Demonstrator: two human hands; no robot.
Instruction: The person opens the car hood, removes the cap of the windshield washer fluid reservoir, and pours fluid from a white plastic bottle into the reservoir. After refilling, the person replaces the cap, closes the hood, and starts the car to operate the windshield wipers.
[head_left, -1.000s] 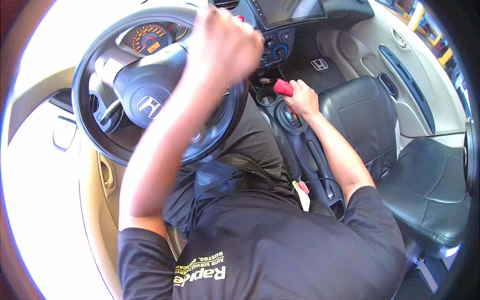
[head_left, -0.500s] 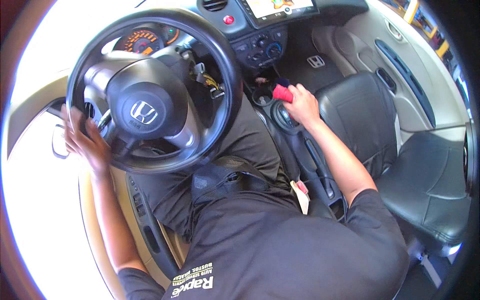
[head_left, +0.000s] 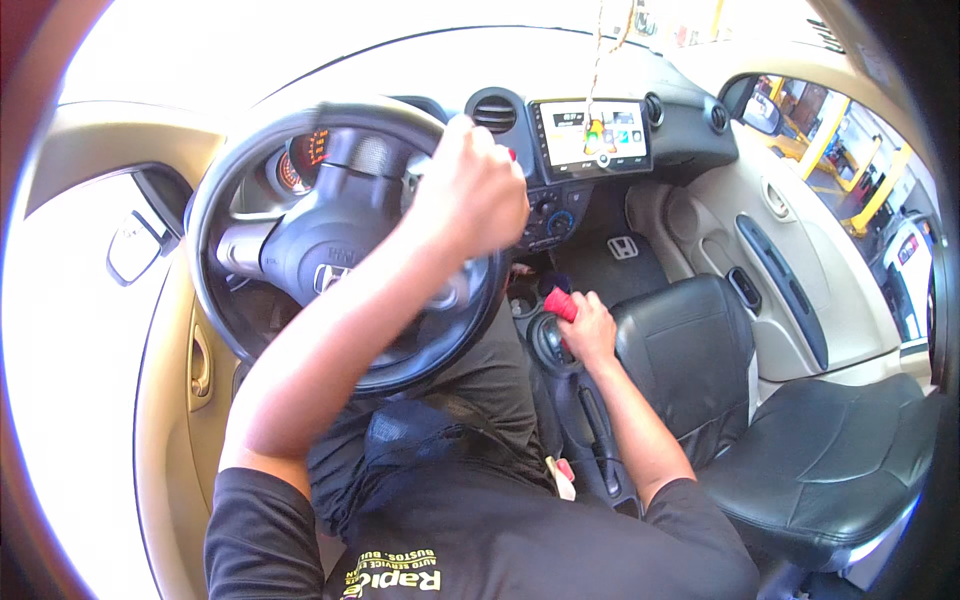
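The black steering wheel [head_left: 312,240] fills the left of the view. My left hand [head_left: 474,190] is closed over its upper right rim, with that forearm lying across the wheel. Its fingertips are hidden on the far side of the rim. To the right, my right hand [head_left: 590,330] wraps round the gear lever [head_left: 560,304] on the centre console. A red, cloth-like top of the lever sticks out past my thumb; the palm hides most of the rest.
A lit touchscreen [head_left: 594,138] sits in the dashboard, with a cord [head_left: 597,60] hanging before it. The handbrake lever [head_left: 597,430] lies behind the gear lever. A black passenger seat [head_left: 690,370] is at the right. The driver's door [head_left: 165,400] bounds the left side.
My left hand has gone from the wheel's left side to its upper right. The wheel has turned clockwise. The view has shifted, showing more windscreen; my right hand stays on the gear lever.
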